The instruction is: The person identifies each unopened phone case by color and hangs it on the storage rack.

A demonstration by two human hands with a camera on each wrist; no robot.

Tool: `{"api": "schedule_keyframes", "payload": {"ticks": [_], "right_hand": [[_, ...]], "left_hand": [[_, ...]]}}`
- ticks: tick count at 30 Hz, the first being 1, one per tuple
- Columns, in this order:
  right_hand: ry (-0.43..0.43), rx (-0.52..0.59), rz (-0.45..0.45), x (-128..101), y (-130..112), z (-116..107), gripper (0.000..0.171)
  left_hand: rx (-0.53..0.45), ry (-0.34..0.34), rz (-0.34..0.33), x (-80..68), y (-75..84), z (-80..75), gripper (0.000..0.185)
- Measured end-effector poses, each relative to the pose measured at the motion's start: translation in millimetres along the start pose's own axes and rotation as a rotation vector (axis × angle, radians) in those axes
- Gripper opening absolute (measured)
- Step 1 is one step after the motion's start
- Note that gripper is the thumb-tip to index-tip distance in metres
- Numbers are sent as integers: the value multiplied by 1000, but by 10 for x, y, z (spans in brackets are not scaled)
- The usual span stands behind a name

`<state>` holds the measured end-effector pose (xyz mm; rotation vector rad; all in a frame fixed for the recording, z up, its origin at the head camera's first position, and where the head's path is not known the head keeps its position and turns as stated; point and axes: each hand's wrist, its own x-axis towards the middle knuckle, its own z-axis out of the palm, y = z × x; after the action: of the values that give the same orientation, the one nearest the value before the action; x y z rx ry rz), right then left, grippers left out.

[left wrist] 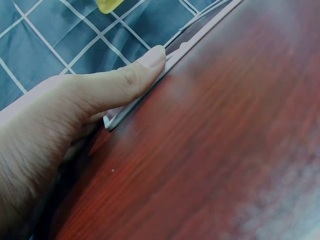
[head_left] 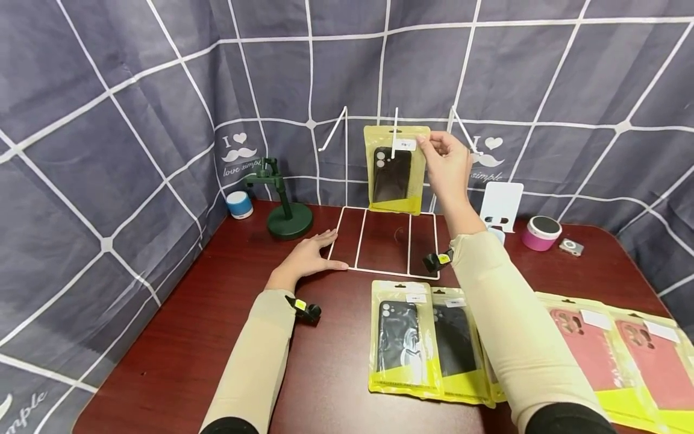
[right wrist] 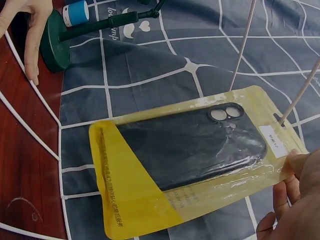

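My right hand [head_left: 449, 166] pinches the upper right corner of a clear-and-yellow packet holding a black phone case [head_left: 393, 175]. The packet hangs upright at the middle prong [head_left: 395, 129] of a white wire display rack. In the right wrist view, that prong's rod meets the packet's hang hole [right wrist: 278, 119], above a white label. My left hand [head_left: 306, 259] rests at the left end of the rack's base [head_left: 379, 272], fingers extended. In the left wrist view its straight thumb [left wrist: 120, 89] presses on the front wire.
More packets with black cases [head_left: 398, 337] lie in front of the rack; pink-cased packets [head_left: 588, 355] lie right. A green stand [head_left: 290, 223] and blue round speaker [head_left: 239, 205] stand left. A white phone holder [head_left: 501, 202], pink speaker [head_left: 541, 235] and small silver player [head_left: 572, 247] sit right.
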<state>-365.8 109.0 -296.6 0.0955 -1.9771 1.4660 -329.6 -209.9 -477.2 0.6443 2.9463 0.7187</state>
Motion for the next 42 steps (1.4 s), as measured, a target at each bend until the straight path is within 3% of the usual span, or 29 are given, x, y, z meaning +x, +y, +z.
{"api": "schedule_keyframes", "payload": {"ticks": [10, 17, 23, 28, 33, 37, 42], "right_hand": [[-8, 19, -18, -67, 43, -10, 26], [-45, 107, 39, -201, 132, -204, 36], [-94, 125, 94, -489, 231, -442, 41], [-300, 89, 150, -894, 320, -630, 43], [-530, 34, 122, -1313, 397, -756, 44], [-651, 2, 104, -1493, 509, -807, 41], [-843, -94, 14, -1614, 708, -791, 37]], "left_hand": [[-5, -5, -4, -50, -22, -24, 114], [-3, -18, -1, -34, -7, -26, 114], [-11, -8, -4, -56, -22, -11, 112], [-18, -12, -16, -76, -21, 6, 113], [-22, -15, -12, -45, 5, 4, 114], [-10, -7, -10, -8, 16, -17, 113], [-5, -11, -3, 8, 11, -21, 112]]}}
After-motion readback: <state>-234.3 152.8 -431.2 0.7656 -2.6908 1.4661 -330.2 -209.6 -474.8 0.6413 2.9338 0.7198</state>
